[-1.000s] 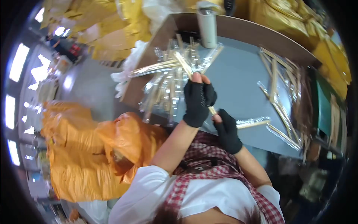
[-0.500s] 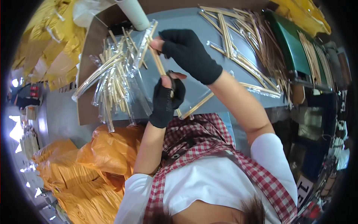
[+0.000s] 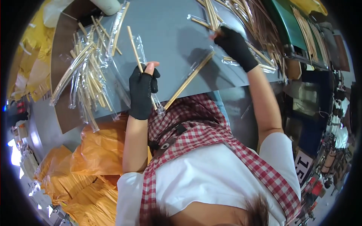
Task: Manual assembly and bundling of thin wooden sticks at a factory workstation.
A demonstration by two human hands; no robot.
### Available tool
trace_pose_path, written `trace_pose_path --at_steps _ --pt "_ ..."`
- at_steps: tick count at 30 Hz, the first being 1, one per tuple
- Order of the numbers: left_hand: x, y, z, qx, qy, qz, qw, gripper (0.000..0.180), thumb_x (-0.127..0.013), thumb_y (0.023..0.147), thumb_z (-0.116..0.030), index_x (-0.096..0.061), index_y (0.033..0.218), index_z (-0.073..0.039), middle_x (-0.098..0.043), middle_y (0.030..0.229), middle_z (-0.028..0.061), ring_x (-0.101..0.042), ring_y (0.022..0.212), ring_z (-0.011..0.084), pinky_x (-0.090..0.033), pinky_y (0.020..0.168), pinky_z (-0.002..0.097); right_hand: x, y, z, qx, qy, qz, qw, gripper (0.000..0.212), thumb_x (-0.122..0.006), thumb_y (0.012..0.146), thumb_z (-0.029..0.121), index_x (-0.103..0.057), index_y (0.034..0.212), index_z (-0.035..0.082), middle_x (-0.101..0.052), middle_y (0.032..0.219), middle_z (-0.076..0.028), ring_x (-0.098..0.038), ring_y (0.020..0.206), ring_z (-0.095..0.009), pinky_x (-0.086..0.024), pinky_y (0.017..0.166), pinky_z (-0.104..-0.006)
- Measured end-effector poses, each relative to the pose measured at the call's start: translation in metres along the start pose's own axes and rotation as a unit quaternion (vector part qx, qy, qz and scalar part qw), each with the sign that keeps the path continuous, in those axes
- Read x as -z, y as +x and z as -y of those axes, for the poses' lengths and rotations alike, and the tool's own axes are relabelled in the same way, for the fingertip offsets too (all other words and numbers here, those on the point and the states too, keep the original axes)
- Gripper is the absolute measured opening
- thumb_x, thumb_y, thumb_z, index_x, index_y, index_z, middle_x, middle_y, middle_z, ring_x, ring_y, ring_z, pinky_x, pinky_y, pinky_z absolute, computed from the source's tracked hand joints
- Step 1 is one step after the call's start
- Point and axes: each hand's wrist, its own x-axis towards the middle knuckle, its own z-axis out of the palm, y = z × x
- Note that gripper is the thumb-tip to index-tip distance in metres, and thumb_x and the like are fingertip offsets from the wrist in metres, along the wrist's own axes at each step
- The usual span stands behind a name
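Note:
My left hand (image 3: 143, 90), in a black fingerless glove, is closed around slim wooden chopsticks (image 3: 133, 44). A clear plastic sleeve (image 3: 141, 49) sticks up beside them. My right hand (image 3: 234, 48), gloved alike, is over the right part of the table. Its fingertips are at the lower end of some chopsticks (image 3: 209, 14); they are blurred, so their grip does not show. Between the hands, a sleeved pair of chopsticks (image 3: 190, 80) lies aslant at the table's near edge. Left of my left hand is a heap of sleeved chopsticks (image 3: 90, 71).
More sleeved chopsticks (image 3: 250, 19) spread at the far right, beside a green box (image 3: 281, 24) with bare sticks (image 3: 307, 30) on it. A brown board (image 3: 62, 64) edges the table's left side. Orange bags (image 3: 100, 150) lie below; a white cylinder (image 3: 106, 5) stands at the back.
My right hand has left the chopsticks at my left hand and swung right to those across the table. My left hand still holds its own. The whole view has shifted.

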Motion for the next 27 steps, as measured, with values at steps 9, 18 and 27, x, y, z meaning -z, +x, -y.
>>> trace_pose_path --at_steps 9,18,27 --pt "-0.016 0.009 0.029 0.036 0.108 0.049 0.992 0.023 -0.066 0.089 -0.020 -0.065 0.104 -0.003 -0.059 0.075 -0.0004 -0.048 0.052 0.0035 -0.035 0.046 0.0197 -0.068 -0.041 0.043 -0.059 -0.076 -0.024 0.995 0.030 -0.069 0.078 0.030 -0.056 0.091 0.007 -0.063 0.081 -0.017 -0.063 0.080 -0.036 -0.049 0.068 -0.0456" --pt "-0.028 -0.008 0.041 -0.170 0.473 0.071 0.862 0.039 -0.078 0.070 -0.029 -0.057 0.093 -0.008 -0.062 0.087 0.0134 -0.061 0.084 0.0346 -0.049 0.072 0.0436 -0.078 -0.023 0.046 -0.024 -0.104 -0.061 0.992 0.024 -0.067 0.081 0.028 -0.061 0.092 0.007 -0.065 0.080 -0.018 -0.064 0.083 -0.037 -0.050 0.070 -0.0423" --pt "-0.017 -0.024 0.046 -0.095 0.350 0.093 0.927 0.019 -0.066 0.085 -0.019 -0.057 0.091 -0.002 -0.059 0.075 0.0051 -0.058 0.067 0.0151 -0.046 0.064 0.0301 -0.042 -0.051 0.061 -0.218 0.486 0.087 0.842 0.032 -0.059 0.092 0.035 -0.068 0.098 0.005 -0.060 0.081 0.002 -0.041 0.053 -0.003 -0.030 0.050 -0.0195"
